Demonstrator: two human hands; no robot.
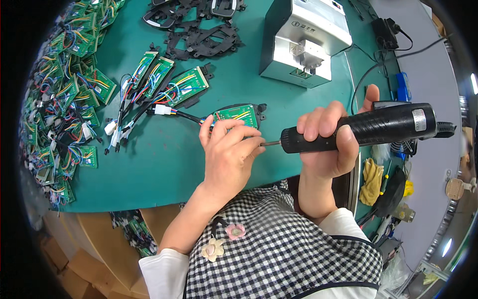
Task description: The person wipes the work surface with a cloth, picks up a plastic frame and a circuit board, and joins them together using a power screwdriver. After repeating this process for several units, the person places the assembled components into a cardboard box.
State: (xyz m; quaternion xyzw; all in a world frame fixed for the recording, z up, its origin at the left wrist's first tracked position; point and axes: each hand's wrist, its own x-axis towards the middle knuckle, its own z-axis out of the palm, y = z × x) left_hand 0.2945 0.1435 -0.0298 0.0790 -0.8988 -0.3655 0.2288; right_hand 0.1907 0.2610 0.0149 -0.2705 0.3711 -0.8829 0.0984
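Observation:
My right hand (326, 132) is wrapped round a black electric screwdriver (388, 124), held almost level above the table's near edge. Its thin bit points left and reaches my left hand (229, 152). There the thumb and forefinger close at the bit's tip; whatever they pinch is too small or hidden to make out. Just behind the left fingers lies a green circuit board (241, 115) in a dark plastic holder, partly covered by them. A black cable with a white connector (163, 110) runs left from this board.
Several wired boards in dark holders (189, 85) lie to the left. A large heap of wired boards (74, 94) fills the far left. Black plastic frames (201, 42) are piled at the back. A silver box-shaped machine (303, 45) stands at the back right, with cables beyond it.

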